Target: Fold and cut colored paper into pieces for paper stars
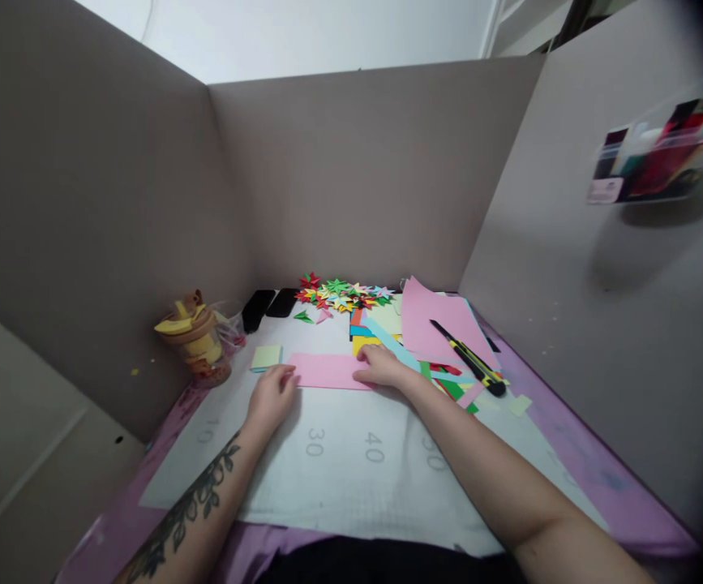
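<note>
Pink strip [327, 371] lies flat on the white mat [339, 495], long side running left to right between your hands. Your left hand [271, 397] is at its left end, fingers close together; can't tell if they pinch the paper or just rest at the edge. Your right hand [383, 367] is over the right end, thumb and index apart, fingertips on or just above the strip; contact is unclear.

Risks: uneven pressure from the two hands could skew the strip, and pushing both ends inward could buckle it. Thin paper creases easily if a fingertip digs in. The paper squares [267, 357] sit just beside your left fingers, so a sideways drift there could knock the stack out of line. The light blue strip [395, 342] and yellow paper [364, 344] lie close by your right hand; a sweep could drag them along. The utility knife [473, 369] lies to the right, over papers; can't tell if its blade is out, so a careless reach could nick you. Folded stars [339, 294] behind could get crushed by a long reach.
</note>
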`<state>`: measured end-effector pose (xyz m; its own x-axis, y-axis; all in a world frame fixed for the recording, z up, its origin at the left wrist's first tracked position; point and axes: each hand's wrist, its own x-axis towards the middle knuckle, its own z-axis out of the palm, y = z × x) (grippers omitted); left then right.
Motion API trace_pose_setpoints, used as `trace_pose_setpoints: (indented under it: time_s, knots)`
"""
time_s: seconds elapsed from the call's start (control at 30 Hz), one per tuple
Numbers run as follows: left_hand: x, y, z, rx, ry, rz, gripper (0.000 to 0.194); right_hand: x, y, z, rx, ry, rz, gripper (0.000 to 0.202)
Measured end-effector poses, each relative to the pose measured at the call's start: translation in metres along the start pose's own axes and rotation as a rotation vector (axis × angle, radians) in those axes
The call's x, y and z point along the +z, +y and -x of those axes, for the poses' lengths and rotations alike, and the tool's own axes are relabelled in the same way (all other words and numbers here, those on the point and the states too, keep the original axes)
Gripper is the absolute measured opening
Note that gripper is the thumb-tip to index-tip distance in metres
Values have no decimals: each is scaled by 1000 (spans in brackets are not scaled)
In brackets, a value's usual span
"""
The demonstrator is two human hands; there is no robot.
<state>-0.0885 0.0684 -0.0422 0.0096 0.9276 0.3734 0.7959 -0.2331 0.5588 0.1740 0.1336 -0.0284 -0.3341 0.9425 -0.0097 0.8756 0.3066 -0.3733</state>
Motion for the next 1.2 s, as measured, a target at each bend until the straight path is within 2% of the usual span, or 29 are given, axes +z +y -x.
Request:
trace_pose_setpoints:
  time_s: [0.07, 0.17, 0.23, 0.3, 0.37, 0.43, 0.5, 0.6, 0.7, 0.8, 0.97, 1.07, 1.13, 1.2]
  knots:
    - [0, -12, -3, -78, 8, 53, 39, -9, 4, 11, -32, -99, -19, 38]
    - [-3, -19, -3, -102, -80, 143, 54, -17, 8, 36, -149, -175, -53, 28]
    - [-8, -16, 0, -40, -195, 188, 64, -17, 10, 51, -236, -170, -100, 25]
    - [-17, -10, 4, 55, -334, 182, 72, -15, 13, 62, -298, -121, -158, 32]
    - [-26, -4, 5, 123, -451, 116, 81, -12, 16, 67, -294, -65, -201, 43]
    - [-33, 0, 5, 113, -534, 43, 87, -11, 19, 66, -243, -49, -202, 51]
    - [-37, 3, 4, 59, -612, -16, 84, -11, 19, 64, -187, -94, -167, 55]
    - [-41, 8, 2, 15, -693, -82, 63, -12, 15, 60, -114, -170, -105, 48]
    - [-42, 12, 1, 118, -686, -82, 42, -13, 11, 60, -120, -162, -62, 39]
    - [-43, 14, 3, 189, -667, -33, 32, -14, 8, 64, -156, -122, -51, 32]
    - [-41, 11, 9, 63, -685, 122, 42, -14, 5, 70, -99, -176, -267, 38]
    - [-41, 13, 9, 39, -675, 227, 42, -11, 6, 67, -73, -108, -403, 23]
    - [-41, 15, 6, -9, -601, 297, 31, -8, 7, 63, -14, -21, -558, 10]
    - [-37, 15, 3, -108, -470, 411, 26, -5, 9, 59, 51, 81, -787, 15]
